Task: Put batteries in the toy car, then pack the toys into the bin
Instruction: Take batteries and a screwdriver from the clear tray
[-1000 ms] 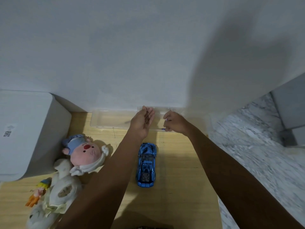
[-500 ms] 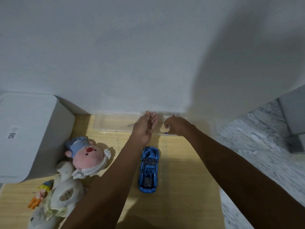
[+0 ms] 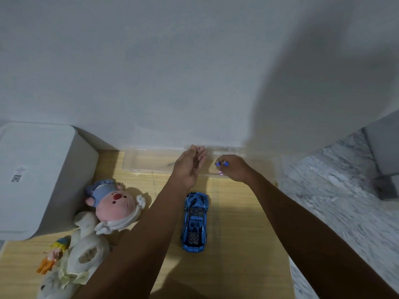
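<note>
Left hand point(image 3: 190, 167): open, palm flat, over the clear tray point(image 3: 140, 160). Right hand point(image 3: 234, 168): closed on a small blue item point(image 3: 222, 163), perhaps batteries; cannot tell. Toy car point(image 3: 195, 221): on the wooden table point(image 3: 237, 244), at 6 o'clock from the hands. Plush toys point(image 3: 114, 203): 9 o'clock of car. White bin point(image 3: 38, 175): far left.

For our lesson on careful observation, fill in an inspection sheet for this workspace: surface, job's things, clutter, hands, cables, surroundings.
Surface: wooden table, lit.
Job's things: blue toy car between the forearms; clear tray by the wall; white bin at left.
Clutter: pink plush, white plush, small doll.
Hands: left hand open, empty; right hand pinching small blue things, likely batteries.
Cables: nothing seen.
Surroundings: white wall, marble floor.
</note>
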